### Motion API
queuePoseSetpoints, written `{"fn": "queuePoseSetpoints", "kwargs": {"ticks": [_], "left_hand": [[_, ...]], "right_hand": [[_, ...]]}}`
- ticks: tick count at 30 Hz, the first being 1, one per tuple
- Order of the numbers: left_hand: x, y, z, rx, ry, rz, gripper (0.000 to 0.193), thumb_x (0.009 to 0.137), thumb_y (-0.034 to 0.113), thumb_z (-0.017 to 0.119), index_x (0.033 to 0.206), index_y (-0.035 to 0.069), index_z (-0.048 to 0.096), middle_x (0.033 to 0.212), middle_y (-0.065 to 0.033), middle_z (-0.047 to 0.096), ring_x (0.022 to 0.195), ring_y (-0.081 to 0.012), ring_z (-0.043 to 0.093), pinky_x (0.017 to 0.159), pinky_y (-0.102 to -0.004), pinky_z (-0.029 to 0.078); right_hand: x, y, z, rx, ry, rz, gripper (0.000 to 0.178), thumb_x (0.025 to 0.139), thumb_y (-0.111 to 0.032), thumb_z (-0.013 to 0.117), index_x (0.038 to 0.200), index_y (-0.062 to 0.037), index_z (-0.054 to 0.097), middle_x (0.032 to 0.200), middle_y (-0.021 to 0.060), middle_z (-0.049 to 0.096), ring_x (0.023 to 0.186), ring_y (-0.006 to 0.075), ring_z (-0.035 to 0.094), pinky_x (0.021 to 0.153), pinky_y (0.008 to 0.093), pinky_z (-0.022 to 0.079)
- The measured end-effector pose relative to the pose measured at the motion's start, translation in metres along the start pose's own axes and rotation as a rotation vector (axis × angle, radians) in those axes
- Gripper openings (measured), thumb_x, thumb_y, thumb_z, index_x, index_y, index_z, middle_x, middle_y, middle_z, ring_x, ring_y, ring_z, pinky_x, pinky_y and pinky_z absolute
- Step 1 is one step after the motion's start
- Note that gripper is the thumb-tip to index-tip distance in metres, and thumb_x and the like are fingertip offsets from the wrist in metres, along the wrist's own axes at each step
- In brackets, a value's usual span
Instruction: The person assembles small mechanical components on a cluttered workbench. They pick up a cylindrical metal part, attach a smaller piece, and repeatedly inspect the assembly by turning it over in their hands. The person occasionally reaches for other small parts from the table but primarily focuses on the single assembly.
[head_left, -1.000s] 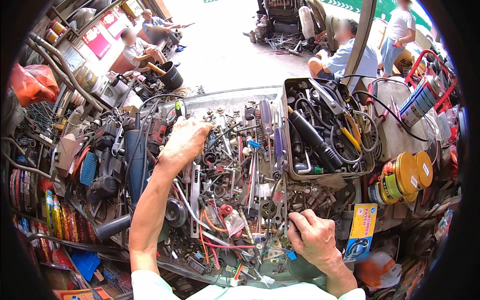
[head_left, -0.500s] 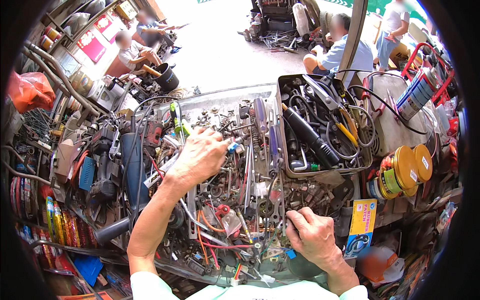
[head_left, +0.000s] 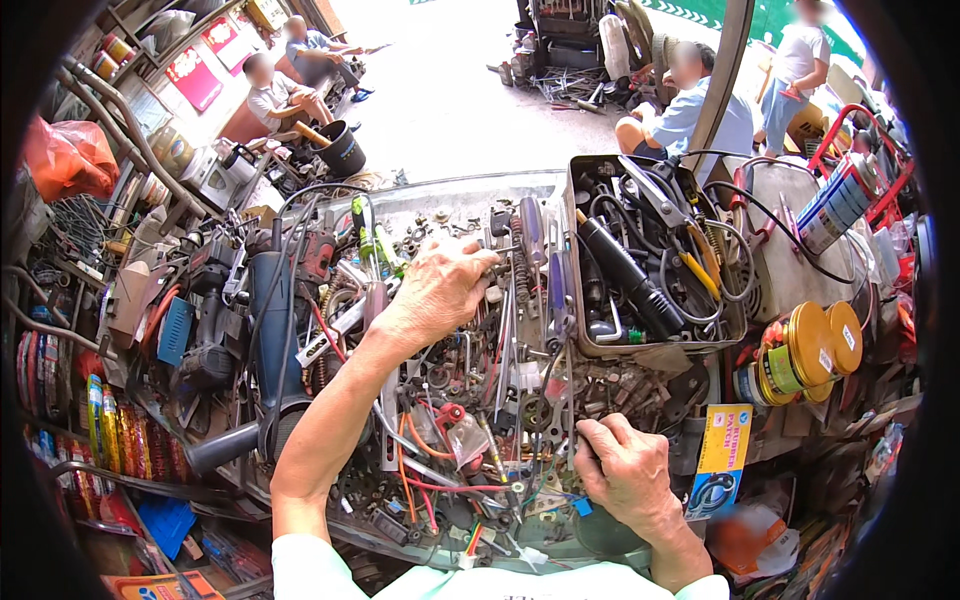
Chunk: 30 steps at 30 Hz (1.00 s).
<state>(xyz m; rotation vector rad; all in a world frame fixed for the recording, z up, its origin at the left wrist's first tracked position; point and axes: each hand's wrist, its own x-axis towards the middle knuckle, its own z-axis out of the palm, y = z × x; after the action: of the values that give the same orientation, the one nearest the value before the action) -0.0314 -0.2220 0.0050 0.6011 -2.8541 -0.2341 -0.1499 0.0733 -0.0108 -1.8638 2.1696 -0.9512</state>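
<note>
My left hand (head_left: 438, 292) reaches over a cluttered bench strewn with bolts, nuts and small metal parts. Its fingers are bent together and point down among the parts, beside a coil spring (head_left: 519, 265); whatever lies under the fingertips is hidden. A screwdriver with a dark purple handle (head_left: 532, 230) lies just right of that spring. To the left of my left hand are green-handled pliers (head_left: 384, 245). My right hand (head_left: 632, 472) rests near the bench's front right with its fingers curled in, close to a long thin metal rod (head_left: 571, 410). I cannot make out anything in it.
A metal tin (head_left: 655, 346) full of tools stands at the right, beside gold-lidded jars (head_left: 795, 350) and a yellow and blue box (head_left: 720, 455). A blue angle grinder (head_left: 275, 330) lies left. Several people sit or stand beyond the bench.
My left hand has moved slightly to the right, nearer the coil spring. The whole view has shifted a little. My right hand stays in its place on the bench.
</note>
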Motion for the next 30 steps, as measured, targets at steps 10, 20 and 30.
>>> {"fn": "queuePoseSetpoints", "kwargs": {"ticks": [10, 20, 30], "left_hand": [[-0.008, -0.01, -0.02, 0.049, -0.037, -0.346, 0.028, 0.077, 0.023, 0.066, 0.094, 0.0, 0.067, 0.078, -0.0225, 0.068, 0.081, -0.0415, 0.069, 0.078, -0.0495, 0.054], [-0.014, -0.031, -0.012, 0.211, 0.07, -0.445, 0.033, 0.079, 0.033, 0.07, 0.082, 0.0, 0.066, 0.079, -0.0233, 0.07, 0.077, -0.0399, 0.071, 0.072, -0.0498, 0.056], [0.026, -0.029, -0.015, 0.015, 0.112, -0.238, 0.021, 0.083, 0.011, 0.066, 0.1, 0.004, 0.075, 0.096, -0.0184, 0.068, 0.092, -0.0362, 0.068, 0.088, -0.0449, 0.052]], "right_hand": [[0.001, 0.002, 0.001, 0.001, 0.012, 0.016, 0.019, 0.079, -0.007, 0.073, 0.096, -0.005, 0.065, 0.078, 0.007, 0.057, 0.06, 0.0228, 0.064, 0.051, 0.0346, 0.051], [-0.001, 0.001, 0.0, -0.006, -0.007, 0.019, 0.021, 0.08, -0.007, 0.073, 0.1, -0.0045, 0.067, 0.081, 0.0083, 0.061, 0.06, 0.0243, 0.065, 0.051, 0.0341, 0.052], [0.001, 0.0, -0.001, 0.007, -0.012, 0.022, 0.021, 0.08, -0.008, 0.074, 0.1, -0.0047, 0.067, 0.079, 0.008, 0.059, 0.058, 0.0241, 0.064, 0.051, 0.0346, 0.052]]}}
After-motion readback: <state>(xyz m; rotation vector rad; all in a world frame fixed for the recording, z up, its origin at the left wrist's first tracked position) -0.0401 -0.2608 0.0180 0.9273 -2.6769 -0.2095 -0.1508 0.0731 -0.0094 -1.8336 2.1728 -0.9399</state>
